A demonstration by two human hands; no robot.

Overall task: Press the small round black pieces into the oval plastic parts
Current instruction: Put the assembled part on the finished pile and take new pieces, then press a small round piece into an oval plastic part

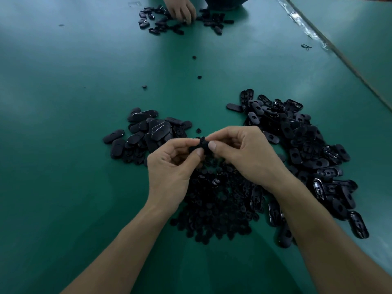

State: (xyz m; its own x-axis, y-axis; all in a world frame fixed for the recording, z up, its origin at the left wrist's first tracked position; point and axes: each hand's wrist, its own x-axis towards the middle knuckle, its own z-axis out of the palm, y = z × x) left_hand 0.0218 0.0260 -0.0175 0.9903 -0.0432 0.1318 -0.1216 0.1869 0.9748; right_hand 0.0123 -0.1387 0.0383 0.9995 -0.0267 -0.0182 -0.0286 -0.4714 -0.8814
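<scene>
My left hand (171,166) and my right hand (244,153) meet above the middle of the green table. Between their fingertips they pinch one black oval plastic part (201,145), mostly hidden by the fingers; whether a round piece sits in it I cannot tell. Under my hands lies a heap of small round black pieces (214,209). A pile of oval parts (148,132) lies to the left. A larger pile of oval parts (301,149) curves along the right.
Another person's hand (182,9) works in a scatter of oval parts (180,20) at the far edge. Three stray round pieces (199,77) lie mid-table. A taped seam (314,37) runs diagonally at the right, beside a small black scrap (306,46).
</scene>
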